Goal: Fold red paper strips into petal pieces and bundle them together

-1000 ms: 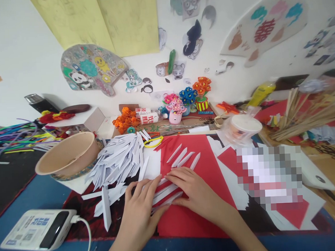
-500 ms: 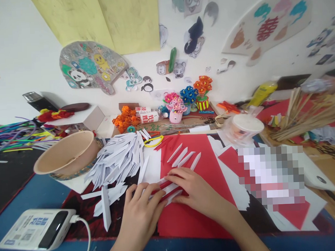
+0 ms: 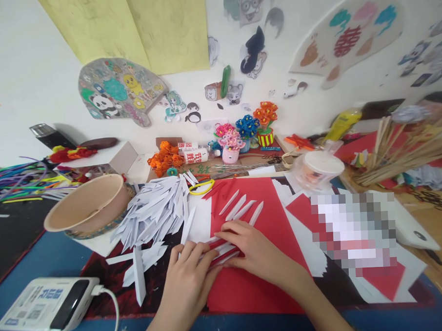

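Between my hands lie folded red and white paper strips (image 3: 225,253), set side by side on red paper sheets (image 3: 258,293). My left hand (image 3: 193,265) has its fingers curled over the strips' left ends. My right hand (image 3: 246,246) pinches their right side, thumb below and fingertips on top. My fingers cover parts of the strips. Just beyond, several white folded pieces (image 3: 239,206) lie slanted on the red paper, with red folded strips (image 3: 218,194) at its top left. To the left is a large heap of white folded pieces (image 3: 155,210).
Yellow-handled scissors (image 3: 203,187) lie behind the heap. A beige bowl (image 3: 85,203) and a white power bank (image 3: 47,305) with a cable are at left. Pots of craft flowers (image 3: 231,154) stand along the wall. A lidded white tub (image 3: 323,163) and bundled sticks (image 3: 403,148) are at right.
My hands stay at nearly the same spot; the fingers shift slightly on the strips, and more red shows between the white ones. The view has moved a little.
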A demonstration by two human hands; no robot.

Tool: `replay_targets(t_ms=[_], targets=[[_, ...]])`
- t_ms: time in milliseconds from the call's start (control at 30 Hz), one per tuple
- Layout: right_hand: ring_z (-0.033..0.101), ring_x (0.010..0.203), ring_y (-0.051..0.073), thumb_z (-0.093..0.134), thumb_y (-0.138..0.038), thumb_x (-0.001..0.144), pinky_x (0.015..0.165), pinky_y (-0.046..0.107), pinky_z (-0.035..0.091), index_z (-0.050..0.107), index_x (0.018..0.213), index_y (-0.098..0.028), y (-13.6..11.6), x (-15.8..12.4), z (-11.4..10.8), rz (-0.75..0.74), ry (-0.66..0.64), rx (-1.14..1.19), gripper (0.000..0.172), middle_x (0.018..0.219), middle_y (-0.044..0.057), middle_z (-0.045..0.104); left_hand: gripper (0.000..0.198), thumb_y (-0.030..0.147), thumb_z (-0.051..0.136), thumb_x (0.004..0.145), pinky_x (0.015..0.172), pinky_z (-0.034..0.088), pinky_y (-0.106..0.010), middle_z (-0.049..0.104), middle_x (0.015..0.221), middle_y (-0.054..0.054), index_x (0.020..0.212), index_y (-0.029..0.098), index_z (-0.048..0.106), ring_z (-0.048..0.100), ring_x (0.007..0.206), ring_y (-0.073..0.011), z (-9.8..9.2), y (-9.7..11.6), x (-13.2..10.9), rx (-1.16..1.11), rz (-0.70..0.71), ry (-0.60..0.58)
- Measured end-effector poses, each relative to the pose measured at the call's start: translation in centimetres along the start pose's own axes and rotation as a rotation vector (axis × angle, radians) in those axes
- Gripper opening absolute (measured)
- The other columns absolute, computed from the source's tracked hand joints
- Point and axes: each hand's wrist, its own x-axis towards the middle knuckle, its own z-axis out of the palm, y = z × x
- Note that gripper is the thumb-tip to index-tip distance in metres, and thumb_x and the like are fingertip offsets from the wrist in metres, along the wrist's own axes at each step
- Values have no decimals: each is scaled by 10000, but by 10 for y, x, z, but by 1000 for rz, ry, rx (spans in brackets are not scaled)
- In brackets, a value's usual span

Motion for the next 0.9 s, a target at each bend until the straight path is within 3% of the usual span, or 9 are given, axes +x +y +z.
replay_targets(t_ms=[267, 533, 733, 900], targets=[[566, 1071, 225, 764, -130, 794, 950, 343, 478, 682, 1105, -153, -1, 5, -1, -15, -2, 79, 322, 1109, 76, 640, 133, 200, 525, 958, 793, 390, -359, 659, 968, -31, 999, 222, 649, 561, 859, -204, 4, 1, 1, 16, -14, 27], [575, 975, 204, 701, -133, 854, 862, 318, 491, 691, 984, -156, 1, 7, 4, -30, 13, 135, 132, 986, 55, 640, 151, 198, 493, 969, 897, 397, -391, 672, 1141, -56, 1033, 212, 629, 572, 1040, -237, 9, -4, 1, 66, 21, 38], [585, 892, 199, 718, -103, 828, 792, 312, 492, 688, 856, -147, 4, 10, 11, 5, 42, 150, 60, 876, 40, 625, 164, 162, 424, 988, 806, 427, -371, 686, 894, -30, 967, 186, 585, 611, 793, -196, 11, -2, 7, 12, -5, 31], [602, 848, 182, 685, -41, 828, 754, 291, 487, 694, 830, -159, 2, 9, 10, 45, 101, 227, 118, 867, 33, 641, 190, 200, 417, 993, 685, 452, -339, 654, 841, -45, 940, 180, 599, 595, 748, -213, 13, -3, 11, 25, 10, 34]])
